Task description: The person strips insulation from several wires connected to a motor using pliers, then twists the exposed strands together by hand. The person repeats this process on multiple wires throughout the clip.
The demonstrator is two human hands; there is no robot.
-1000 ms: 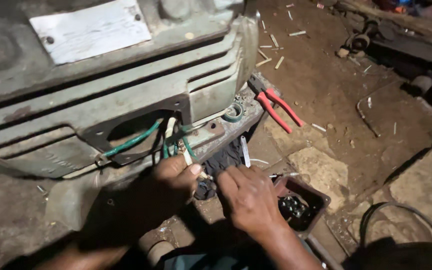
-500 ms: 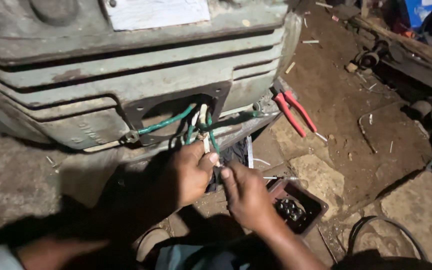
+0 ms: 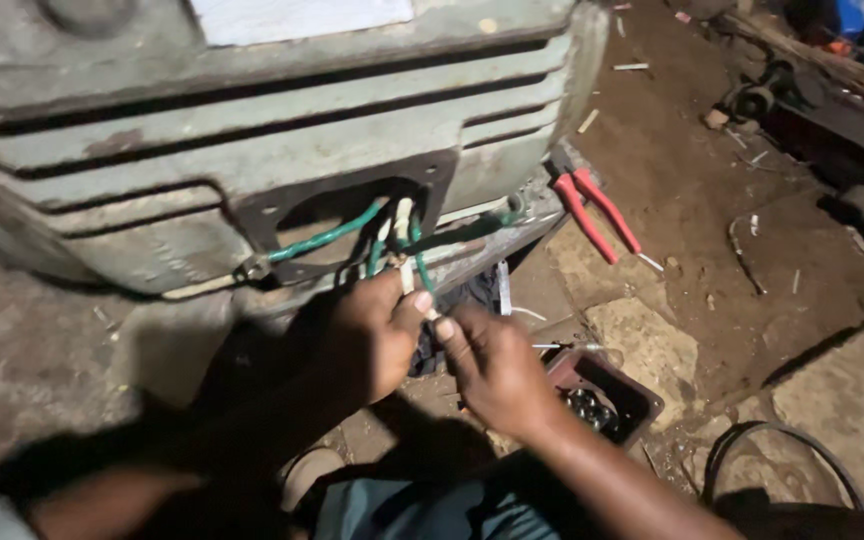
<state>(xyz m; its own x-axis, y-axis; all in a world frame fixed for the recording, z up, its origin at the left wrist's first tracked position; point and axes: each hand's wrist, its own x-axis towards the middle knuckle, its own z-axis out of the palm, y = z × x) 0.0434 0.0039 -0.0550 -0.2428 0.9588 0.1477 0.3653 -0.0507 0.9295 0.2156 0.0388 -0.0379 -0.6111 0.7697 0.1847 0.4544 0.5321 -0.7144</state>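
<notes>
The left hand [image 3: 372, 335] is bare, no glove, ring or watch showing, its forearm unsleeved and mostly lost in shadow. The right hand [image 3: 497, 370] is likewise bare, with short nails and an uncovered wrist and forearm. Below them shows a fold of grey-blue cloth garment [image 3: 422, 512], and a pale rounded sandal toe [image 3: 304, 478], dim and partly hidden

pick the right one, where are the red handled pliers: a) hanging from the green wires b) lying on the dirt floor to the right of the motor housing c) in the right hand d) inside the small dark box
b: the red handled pliers lie on the dirt floor beside the motor housing, apart from both hands; the left hand and right hand are pinching the wires coming out of the opening.
</notes>
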